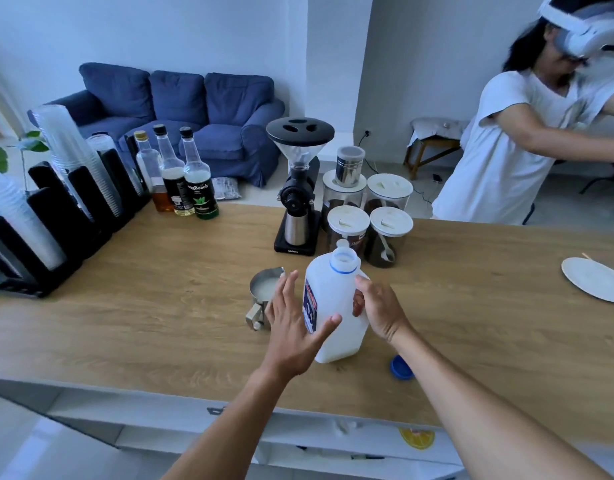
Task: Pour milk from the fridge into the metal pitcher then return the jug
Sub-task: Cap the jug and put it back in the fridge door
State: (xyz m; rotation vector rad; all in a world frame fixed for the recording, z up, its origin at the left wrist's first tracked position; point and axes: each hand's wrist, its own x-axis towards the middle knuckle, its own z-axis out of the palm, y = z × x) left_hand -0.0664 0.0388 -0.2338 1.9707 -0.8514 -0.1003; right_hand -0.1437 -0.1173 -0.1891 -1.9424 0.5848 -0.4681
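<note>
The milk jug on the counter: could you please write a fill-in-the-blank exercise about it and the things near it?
1. The milk jug stands upright with its mouth ____.
2. The right hand grips the jug by its ____.
3. The blue cap lies on the ____, beside the right forearm.
4. The metal pitcher, to the left of the jug, already holds ____; the left hand is spread open.

Missing words: open; handle; counter; milk

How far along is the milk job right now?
Pouring looks done: the metal pitcher holds milk. In hand: the right hand grips the upright, uncapped milk jug; the left hand is open beside it. Left: refit the blue cap lying on the counter, return the jug.
</note>
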